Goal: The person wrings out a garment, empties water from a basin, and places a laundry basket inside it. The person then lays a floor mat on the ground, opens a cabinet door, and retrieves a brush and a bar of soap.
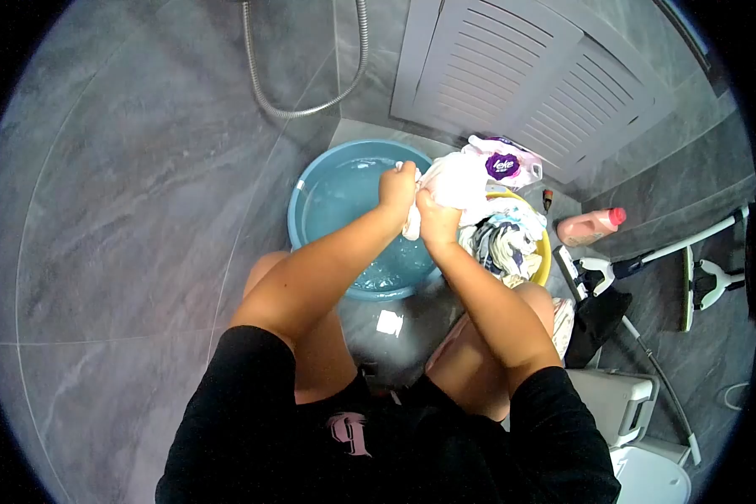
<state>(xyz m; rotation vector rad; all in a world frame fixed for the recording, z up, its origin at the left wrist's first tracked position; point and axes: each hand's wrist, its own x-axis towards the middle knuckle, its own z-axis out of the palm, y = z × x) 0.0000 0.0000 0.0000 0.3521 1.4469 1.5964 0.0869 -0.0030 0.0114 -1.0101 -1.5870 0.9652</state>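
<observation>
Both my hands grip one white garment above the right side of a blue basin of water. My left hand is closed around its left end, over the water. Beside it, my right hand is wrapped around the cloth close to the basin's right rim. The rest of the garment bunches out to the right, toward a yellow tub. That tub holds a pile of light and striped clothes. The fingers are partly hidden by the hands' backs.
A white and purple package stands behind the tub. A pink bottle with a red cap and a mop are on the right. Grey louvred doors close off the back. A metal shower hose hangs at the upper left.
</observation>
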